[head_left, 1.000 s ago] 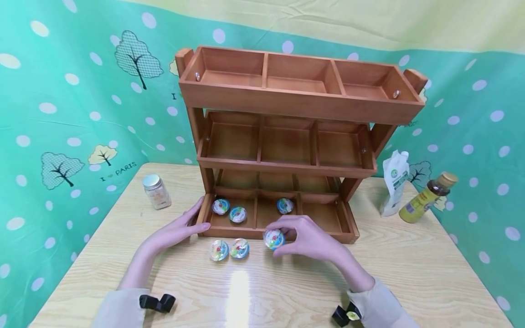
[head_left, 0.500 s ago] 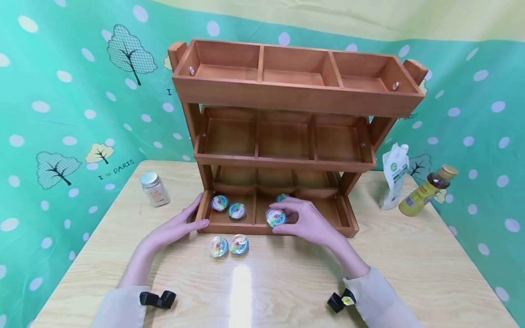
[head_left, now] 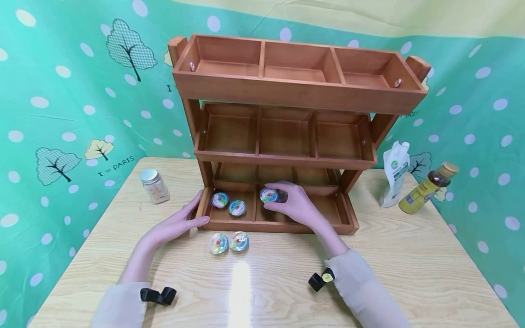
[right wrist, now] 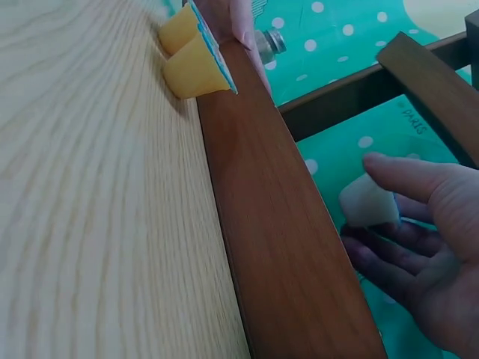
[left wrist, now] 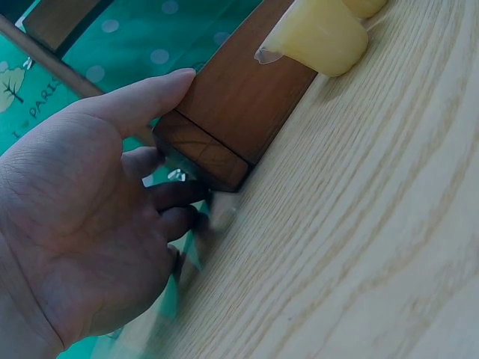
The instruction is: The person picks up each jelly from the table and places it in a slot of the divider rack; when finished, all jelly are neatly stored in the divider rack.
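Holds a small lidded cup (head_left: 268,196) in the right hand (head_left: 294,203), pinched between thumb and fingers, over the middle compartment (head_left: 265,216) of the lowest tray (head_left: 234,225), near the divider (head_left: 254,208) on its left. Cannot tell, with the fingers in the way, whether the base touches the tray floor.

Looks to be at the placing step, with the cup at the compartment but not yet let go. Calls next, most likely, for lowering straight down, settling the base flat, then parting thumb and fingers and lifting clear without nudging the divider.

Points lid upward and toward the head camera, narrow base downward; in the right wrist view, shows a pale tapered side with only a blue edge of lid. Has hardly a long axis, being squat: runs near upright from base to lid, widest across the lid.

Next door, in the left compartment (head_left: 217,216), two more cups (head_left: 237,208), lids up, just beside each other. In front of the tray, on the table (head_left: 311,291), another two cups (head_left: 218,243), side by side, lids up.

At the tray's left end, the left hand (head_left: 174,228), grasping nothing: thumb on the front corner, fingers along the end board, as if steadying the rack (head_left: 295,93).

Farther out, a jar (head_left: 155,187) to the left, a white pouch (head_left: 395,175) and a bottle (head_left: 424,193) to the right, and a dotted curtain (head_left: 69,114) behind.
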`<state>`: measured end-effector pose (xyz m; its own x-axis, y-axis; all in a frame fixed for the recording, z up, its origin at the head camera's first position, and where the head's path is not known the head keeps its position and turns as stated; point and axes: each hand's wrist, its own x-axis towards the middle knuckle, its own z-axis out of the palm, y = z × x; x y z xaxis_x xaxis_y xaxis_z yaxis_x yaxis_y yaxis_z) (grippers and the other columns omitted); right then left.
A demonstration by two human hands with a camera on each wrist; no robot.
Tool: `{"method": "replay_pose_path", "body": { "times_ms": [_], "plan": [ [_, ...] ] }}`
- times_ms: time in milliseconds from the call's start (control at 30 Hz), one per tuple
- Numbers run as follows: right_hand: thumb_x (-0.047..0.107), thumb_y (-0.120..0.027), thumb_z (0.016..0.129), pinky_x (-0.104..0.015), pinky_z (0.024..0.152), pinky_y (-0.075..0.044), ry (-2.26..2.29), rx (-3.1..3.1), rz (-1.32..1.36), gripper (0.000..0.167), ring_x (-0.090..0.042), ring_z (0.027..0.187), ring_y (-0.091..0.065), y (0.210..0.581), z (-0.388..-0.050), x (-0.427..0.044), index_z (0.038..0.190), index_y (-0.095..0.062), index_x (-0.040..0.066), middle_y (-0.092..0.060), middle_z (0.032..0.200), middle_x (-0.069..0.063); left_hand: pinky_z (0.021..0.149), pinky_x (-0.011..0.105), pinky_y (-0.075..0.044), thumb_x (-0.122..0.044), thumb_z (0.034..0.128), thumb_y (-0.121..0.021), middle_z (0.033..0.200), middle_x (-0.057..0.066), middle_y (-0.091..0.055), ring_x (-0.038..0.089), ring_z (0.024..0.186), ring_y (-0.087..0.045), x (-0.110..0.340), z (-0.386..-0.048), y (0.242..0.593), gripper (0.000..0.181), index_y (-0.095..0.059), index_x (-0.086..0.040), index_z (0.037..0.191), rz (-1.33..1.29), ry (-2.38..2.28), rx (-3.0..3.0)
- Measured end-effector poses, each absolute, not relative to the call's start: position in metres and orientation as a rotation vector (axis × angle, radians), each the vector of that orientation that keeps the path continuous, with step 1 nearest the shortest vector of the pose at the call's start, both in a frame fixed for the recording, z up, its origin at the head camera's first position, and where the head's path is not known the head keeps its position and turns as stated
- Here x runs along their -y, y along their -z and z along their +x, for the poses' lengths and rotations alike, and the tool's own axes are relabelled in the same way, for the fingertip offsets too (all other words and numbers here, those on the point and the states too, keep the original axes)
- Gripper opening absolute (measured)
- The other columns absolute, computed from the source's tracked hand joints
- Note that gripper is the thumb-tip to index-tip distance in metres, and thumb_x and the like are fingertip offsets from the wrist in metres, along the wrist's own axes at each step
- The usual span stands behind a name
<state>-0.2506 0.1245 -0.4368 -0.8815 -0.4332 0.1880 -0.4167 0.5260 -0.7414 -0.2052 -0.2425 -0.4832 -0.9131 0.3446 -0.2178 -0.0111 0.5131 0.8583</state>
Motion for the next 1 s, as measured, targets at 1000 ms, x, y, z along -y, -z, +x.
{"method": "replay_pose_path", "body": {
  "times_ms": [1000],
  "plan": [
    [0.017, -0.083, 0.086, -0.041, 0.096, -0.057, 0.986, -2.737, -0.795, 0.05, -0.023, 0.113, -0.065, 0.458, -0.251, -0.11, 0.134, -0.069, 0.007, -0.071, 0.128, -0.01, 0.125, 0.07, -0.012, -0.048, 0.1027, -0.057, 0.176, 0.012, 0.002, 0.044, 0.161, 0.0, 0.242, -0.205, 0.483, 0.09, 0.004, -0.031, 0.166, 0.279, -1.365, -2.408]
  ]
}}
